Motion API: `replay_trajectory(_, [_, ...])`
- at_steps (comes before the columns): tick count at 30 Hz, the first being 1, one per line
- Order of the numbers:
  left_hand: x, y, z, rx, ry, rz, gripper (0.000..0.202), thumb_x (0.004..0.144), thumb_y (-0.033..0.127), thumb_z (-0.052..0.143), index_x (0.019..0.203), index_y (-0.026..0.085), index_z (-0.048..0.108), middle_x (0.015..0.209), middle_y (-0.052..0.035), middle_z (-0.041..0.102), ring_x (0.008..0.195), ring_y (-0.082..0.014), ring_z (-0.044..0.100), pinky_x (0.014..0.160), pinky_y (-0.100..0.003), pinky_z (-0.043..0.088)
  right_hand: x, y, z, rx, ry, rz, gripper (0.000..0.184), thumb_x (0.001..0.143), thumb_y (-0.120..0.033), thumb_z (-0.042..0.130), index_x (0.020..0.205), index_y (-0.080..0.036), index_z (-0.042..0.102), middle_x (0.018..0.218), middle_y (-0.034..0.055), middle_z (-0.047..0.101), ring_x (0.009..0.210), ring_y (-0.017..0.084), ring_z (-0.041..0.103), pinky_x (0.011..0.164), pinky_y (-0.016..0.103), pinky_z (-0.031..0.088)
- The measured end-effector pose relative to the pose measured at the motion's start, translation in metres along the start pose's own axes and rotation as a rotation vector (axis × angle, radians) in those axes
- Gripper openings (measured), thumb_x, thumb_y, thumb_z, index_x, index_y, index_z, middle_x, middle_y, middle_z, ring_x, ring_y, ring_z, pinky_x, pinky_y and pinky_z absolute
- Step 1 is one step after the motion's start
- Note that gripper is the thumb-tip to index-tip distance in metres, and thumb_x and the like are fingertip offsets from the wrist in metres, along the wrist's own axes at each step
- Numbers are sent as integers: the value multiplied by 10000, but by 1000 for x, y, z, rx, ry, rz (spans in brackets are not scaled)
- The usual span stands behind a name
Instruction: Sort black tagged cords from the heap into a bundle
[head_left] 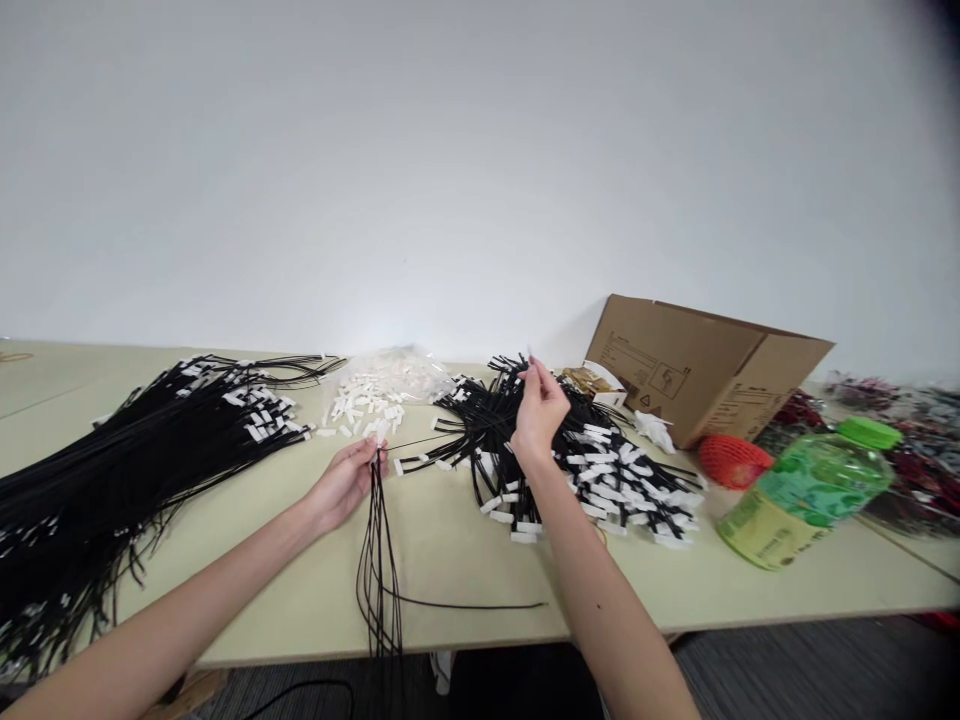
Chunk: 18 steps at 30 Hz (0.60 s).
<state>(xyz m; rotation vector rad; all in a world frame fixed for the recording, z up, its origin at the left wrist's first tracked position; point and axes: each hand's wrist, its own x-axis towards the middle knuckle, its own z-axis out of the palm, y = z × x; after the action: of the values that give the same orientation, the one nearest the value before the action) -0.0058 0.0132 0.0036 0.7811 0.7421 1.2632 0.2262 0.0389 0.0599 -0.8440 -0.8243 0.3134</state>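
Observation:
My left hand [346, 485] is closed around the white-connector end of several thin black cables [380, 560], which hang down past the table's front edge. One loose cable strays right across the tabletop. Raised over the right-hand pile, my right hand [541, 405] pinches something small and pale at its fingertips, too small to name. Below and around it spreads a pile of black cables with white connectors [600, 480]. Just beyond my left hand lies a clear plastic bag [405, 370] with small white connectors [360, 405] spilled in front.
A long bundle of black cables [150, 430] covers the table's left side. On the right stand an open cardboard box [690, 370] and a green-capped bottle [810, 495], with a red netted object [731, 461] between them. Wrapped bundles [915, 480] lie at the far right.

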Motion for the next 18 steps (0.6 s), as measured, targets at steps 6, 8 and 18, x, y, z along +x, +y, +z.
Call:
replay_trajectory(6, [-3, -1, 1, -40, 16, 20, 94, 780, 103, 547, 716, 91, 615, 572, -1, 523, 524, -68, 488, 535, -169, 456, -63, 11, 21, -496, -427, -658, 226, 844, -243, 488, 663, -164, 600, 588, 9, 533, 585, 118, 472, 569, 235, 342])
replay_trajectory(8, [-4, -2, 2, -40, -8, 31, 71, 764, 117, 573, 711, 94, 614, 571, 1, 532, 526, -70, 490, 528, -166, 447, -82, 16, 26, -590, -517, -800, 241, 851, -224, 483, 630, -170, 562, 577, 9, 518, 578, 120, 459, 556, 242, 315])
replay_trajectory(18, [-10, -2, 8, -28, -51, 22, 67, 720, 145, 633, 672, 110, 602, 598, 3, 544, 544, -73, 489, 560, -175, 449, -94, 17, 25, -624, -622, -950, 217, 869, -249, 468, 681, -188, 559, 592, 2, 522, 594, 127, 459, 576, 271, 289])
